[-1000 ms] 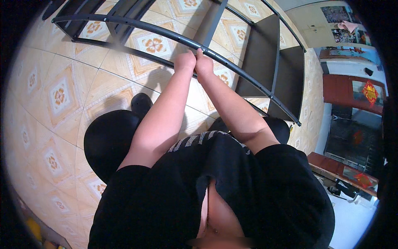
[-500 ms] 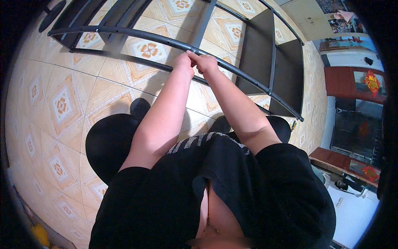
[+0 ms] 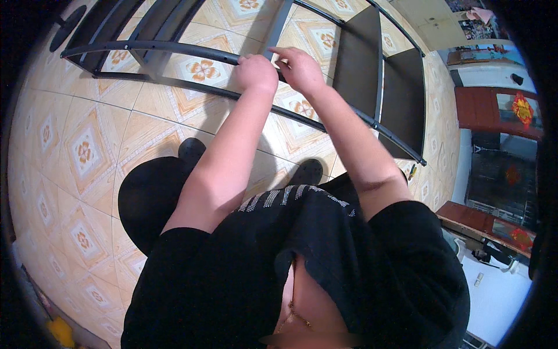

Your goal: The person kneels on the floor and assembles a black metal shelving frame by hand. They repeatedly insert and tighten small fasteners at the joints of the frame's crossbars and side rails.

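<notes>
A black metal rack frame with dark shelf panels (image 3: 359,64) lies on the floor in front of me. My left hand (image 3: 256,74) is closed around its near, upper black tube (image 3: 180,49), just left of the middle; the fingertips are mostly hidden behind the hand. Beside it, at the same tube by a crosspiece (image 3: 279,26), is my right hand (image 3: 299,70). The index finger stretches toward the left, and the other fingers are loosely bent and apart. I make out nothing held in the right hand. A lower tube (image 3: 200,85) runs beneath both wrists.
Patterned cream tiles (image 3: 87,151) cover the floor. A dark shoe (image 3: 306,173) shows below the rack. A small yellow-and-black tool (image 3: 412,171) lies near the rack's right corner. At the right stand a white-topped table (image 3: 494,302) and a red-brown cabinet (image 3: 479,113).
My hands, together on the tube before, have moved apart. The left has shifted slightly left and up and closed over the tube; the right has lifted farther up and right, its fingers loosening.
</notes>
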Tool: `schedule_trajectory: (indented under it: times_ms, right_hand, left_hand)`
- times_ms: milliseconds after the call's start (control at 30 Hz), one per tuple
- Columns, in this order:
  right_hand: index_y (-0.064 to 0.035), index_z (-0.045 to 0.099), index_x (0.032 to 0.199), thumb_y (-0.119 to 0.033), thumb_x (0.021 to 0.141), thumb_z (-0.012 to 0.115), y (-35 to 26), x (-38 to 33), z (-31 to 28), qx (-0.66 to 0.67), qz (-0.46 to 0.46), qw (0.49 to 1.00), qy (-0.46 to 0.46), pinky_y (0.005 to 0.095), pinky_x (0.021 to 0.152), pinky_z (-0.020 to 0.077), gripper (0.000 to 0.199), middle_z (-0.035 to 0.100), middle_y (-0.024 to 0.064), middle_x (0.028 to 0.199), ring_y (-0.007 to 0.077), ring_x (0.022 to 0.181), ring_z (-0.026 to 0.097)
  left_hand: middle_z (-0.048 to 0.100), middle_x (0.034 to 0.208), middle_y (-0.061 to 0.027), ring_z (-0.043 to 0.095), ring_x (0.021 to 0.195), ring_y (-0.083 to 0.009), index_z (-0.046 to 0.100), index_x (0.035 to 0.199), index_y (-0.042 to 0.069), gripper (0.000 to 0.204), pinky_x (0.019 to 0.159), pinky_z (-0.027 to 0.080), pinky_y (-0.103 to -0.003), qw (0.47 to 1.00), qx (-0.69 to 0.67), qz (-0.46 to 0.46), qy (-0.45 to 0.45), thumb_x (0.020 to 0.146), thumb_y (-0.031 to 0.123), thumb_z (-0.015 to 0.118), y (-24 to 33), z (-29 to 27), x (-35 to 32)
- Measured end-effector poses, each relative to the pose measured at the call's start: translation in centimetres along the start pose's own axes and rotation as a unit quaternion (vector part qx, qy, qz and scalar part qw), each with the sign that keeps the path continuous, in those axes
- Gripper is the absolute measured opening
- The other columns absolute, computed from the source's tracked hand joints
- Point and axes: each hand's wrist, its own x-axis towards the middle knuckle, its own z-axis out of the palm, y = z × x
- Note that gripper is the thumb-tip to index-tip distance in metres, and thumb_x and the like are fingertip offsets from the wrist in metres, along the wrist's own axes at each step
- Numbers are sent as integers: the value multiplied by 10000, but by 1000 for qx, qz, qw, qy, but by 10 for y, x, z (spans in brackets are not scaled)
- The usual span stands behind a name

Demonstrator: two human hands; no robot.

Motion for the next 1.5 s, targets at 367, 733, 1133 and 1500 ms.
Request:
schedule_trajectory:
  times_ms: [367, 733, 1133, 1500]
  right_hand:
    - [-121, 663, 939, -184, 737, 649, 2, 79, -13, -222, -298, 893, -255, 366, 801, 489, 211, 663, 48, 869, 260, 886, 617]
    - [-120, 673, 746, -193, 742, 575, -19, 66, -15, -401, -422, 785, -211, 357, 740, 469, 122, 663, 52, 781, 247, 803, 636]
    - [-90, 682, 808, -112, 793, 527, -56, -1, 16, -367, -28, 900, -233, 356, 652, 520, 157, 695, 121, 854, 247, 787, 685]
    - [11, 677, 858, -259, 913, 570, -30, 0, 110, 398, 387, 831, 26, 345, 535, 450, 295, 638, 130, 707, 202, 555, 565]
  left_hand:
    - [572, 1077, -92, 544, 1024, -267, 627, 991, 82, 231, 840, 431, -418, 990, -39, 44, 127, 887, 263, 529, -10, 31, -15]
    - [579, 1034, -102, 586, 980, -298, 595, 973, 100, 295, 824, 465, -436, 955, -284, -73, 52, 803, 328, 671, -24, 29, -18]
    - [633, 963, -286, 613, 959, -402, 640, 891, -87, 307, 833, 484, -429, 879, -435, -189, -43, 759, 179, 563, -58, 35, 6]
    - [625, 1049, -261, 607, 999, -362, 643, 946, -70, 306, 838, 483, -397, 828, -512, -196, -115, 859, 186, 500, -55, 65, 16]
